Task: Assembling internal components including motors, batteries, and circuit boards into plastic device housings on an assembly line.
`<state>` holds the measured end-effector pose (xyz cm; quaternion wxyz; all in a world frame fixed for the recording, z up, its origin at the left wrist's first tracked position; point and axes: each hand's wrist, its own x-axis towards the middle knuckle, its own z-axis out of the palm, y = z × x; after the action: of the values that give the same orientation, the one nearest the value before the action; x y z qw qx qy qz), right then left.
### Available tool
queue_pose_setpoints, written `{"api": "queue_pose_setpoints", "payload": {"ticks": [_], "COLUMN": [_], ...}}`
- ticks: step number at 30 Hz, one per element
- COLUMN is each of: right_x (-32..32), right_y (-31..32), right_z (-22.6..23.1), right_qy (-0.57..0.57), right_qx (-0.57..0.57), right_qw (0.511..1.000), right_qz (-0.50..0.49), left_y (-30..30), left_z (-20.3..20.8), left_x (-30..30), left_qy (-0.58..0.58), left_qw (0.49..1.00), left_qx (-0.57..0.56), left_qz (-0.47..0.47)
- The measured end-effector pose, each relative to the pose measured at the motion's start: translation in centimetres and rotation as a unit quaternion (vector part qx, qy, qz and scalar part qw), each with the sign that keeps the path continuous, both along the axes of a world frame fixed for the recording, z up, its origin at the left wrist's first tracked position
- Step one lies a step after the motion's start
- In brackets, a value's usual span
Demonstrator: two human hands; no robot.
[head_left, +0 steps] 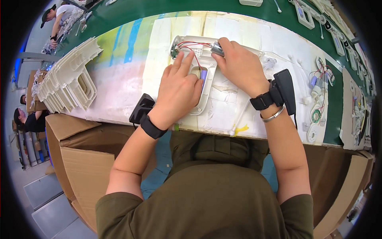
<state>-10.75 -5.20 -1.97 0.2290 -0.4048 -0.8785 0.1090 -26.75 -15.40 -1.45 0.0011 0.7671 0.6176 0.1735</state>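
A white plastic housing half (207, 97) lies on the worktable before me, its hollow inside facing up. My right hand (240, 65) pinches a silver cylindrical motor (217, 49) over the upper part of the housing. Red wires (195, 42) run from the motor to the housing's rounded left end, where a small circuit board (174, 51) sits. Over the housing's left side rests my left hand (179, 87), index and middle fingers stretched toward the wires. Close to its thumb, a purple cylindrical battery (203, 75) lies in the handle part; my hand covers some of the housing.
Nested white housings (69, 81) stand at the table's left. On the right lie wired assemblies (317, 85) and a cardboard sheet (352, 111) with parts. Open cardboard boxes (87, 163) flank me below the table edge. Another person (59, 20) works at far left.
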Motion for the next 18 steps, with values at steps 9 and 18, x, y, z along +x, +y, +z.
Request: {"api": "queue_pose_setpoints", "payload": {"ticks": [9,18], "right_x": [-1.7,-3.9], "right_y": [-3.2,-2.6], "right_z": [3.7,2.8], "right_qy": [0.088,0.028], "right_qx": [0.134,0.029], "right_qw": [0.976,0.972], "right_qz": [0.148,0.233], "left_y": [0.1,-2.1], "left_z": [2.4,4.4], "left_x": [-2.2,-1.6], "left_qy": [-0.596,-0.086], "left_qw": [0.8,0.975], "left_qx": [-0.038,0.203], "left_qz": [0.06,0.03]}}
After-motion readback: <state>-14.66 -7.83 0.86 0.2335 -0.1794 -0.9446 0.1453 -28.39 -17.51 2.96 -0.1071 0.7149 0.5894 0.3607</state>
